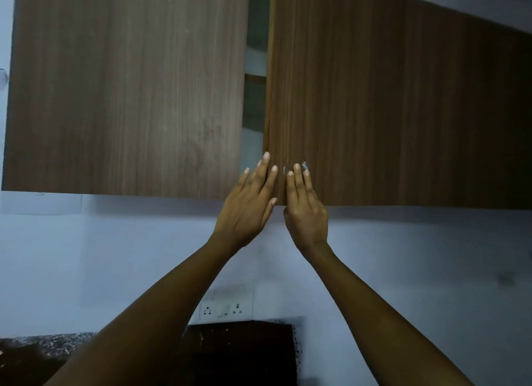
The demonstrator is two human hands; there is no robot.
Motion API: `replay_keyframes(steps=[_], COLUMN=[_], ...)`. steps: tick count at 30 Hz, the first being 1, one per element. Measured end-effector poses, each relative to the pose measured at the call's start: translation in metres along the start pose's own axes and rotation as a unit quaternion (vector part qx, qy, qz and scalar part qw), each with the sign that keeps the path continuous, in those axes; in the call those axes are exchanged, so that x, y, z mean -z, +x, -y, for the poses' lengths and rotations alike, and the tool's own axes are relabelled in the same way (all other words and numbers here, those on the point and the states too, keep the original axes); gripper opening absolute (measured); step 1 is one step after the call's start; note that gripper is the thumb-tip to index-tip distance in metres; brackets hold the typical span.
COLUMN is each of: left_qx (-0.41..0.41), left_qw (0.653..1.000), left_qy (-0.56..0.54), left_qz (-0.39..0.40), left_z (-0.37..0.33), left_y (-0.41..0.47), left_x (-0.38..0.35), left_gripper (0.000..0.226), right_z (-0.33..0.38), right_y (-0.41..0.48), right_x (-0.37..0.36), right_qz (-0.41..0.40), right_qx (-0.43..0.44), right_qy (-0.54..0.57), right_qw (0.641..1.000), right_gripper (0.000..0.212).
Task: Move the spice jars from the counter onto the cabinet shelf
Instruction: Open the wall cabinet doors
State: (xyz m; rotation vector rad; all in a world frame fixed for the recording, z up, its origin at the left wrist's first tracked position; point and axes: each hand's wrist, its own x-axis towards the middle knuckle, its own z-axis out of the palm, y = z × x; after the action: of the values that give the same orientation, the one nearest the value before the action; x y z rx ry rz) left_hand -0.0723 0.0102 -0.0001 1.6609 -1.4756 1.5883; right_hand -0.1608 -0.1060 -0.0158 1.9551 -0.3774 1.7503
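Note:
Both my hands are raised to a wooden wall cabinet. My left hand (250,204) has straight fingers at the lower corner of the left door (129,92), beside the gap. My right hand (305,210) lies with straight fingers flat on the lower edge of the right door (345,98). A narrow gap (254,69) between the doors shows a shelf edge (254,78) inside. No spice jars are in view. Neither hand holds anything.
A white wall runs below the cabinet, with a socket and switch plate (227,305). A speckled counter (43,345) shows at the lower left, and a dark slab (244,354) stands against the wall at the bottom middle.

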Motion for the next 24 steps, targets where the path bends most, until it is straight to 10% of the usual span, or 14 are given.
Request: replay_keyframes(steps=[24], left_qx=[-0.047], left_qw=[0.979], left_qy=[-0.150], left_qz=[-0.132], left_z=[-0.154], left_y=[0.039], left_x=[0.064], left_gripper=[0.051], right_z=[-0.041], right_y=[-0.023], right_x=[0.141], right_qz=[-0.059], right_qx=[-0.167], right_qy=[0.073], right_qw=[0.982], right_gripper=[0.054])
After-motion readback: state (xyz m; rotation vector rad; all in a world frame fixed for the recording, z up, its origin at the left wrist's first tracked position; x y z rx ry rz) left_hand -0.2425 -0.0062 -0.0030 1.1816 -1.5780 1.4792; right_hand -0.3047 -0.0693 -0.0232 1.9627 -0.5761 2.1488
